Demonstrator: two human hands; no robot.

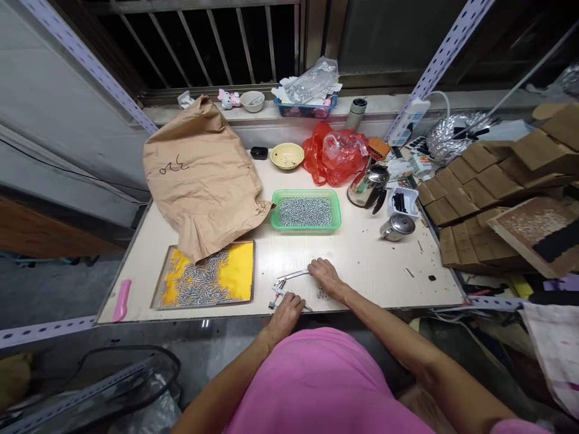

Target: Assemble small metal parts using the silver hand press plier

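Note:
A metal lever tool with two long arms (294,275) lies near the table's front edge, its jointed end pointing left. My right hand (326,278) is closed on the far end of its upper arm. Over its lower arm, my left hand (286,312) is curled with the fingers closed; what is under the fingertips is partly hidden. A few tiny clear or metal bits (321,293) lie just below my right hand. Behind the hands stands a green plastic basket (306,229) full of small metal screw-like pieces. Left of them, a yellow-bottomed tray (242,271) holds more such pieces.
A large brown paper bag (203,175) overlaps the tray's back edge. A pink handle-like object (122,300) lies at the left corner. At the back are a yellow bowl (287,156), red plastic bag (335,154), glass pot (368,185) and steel jug (398,227). Cardboard boxes (479,181) stack right.

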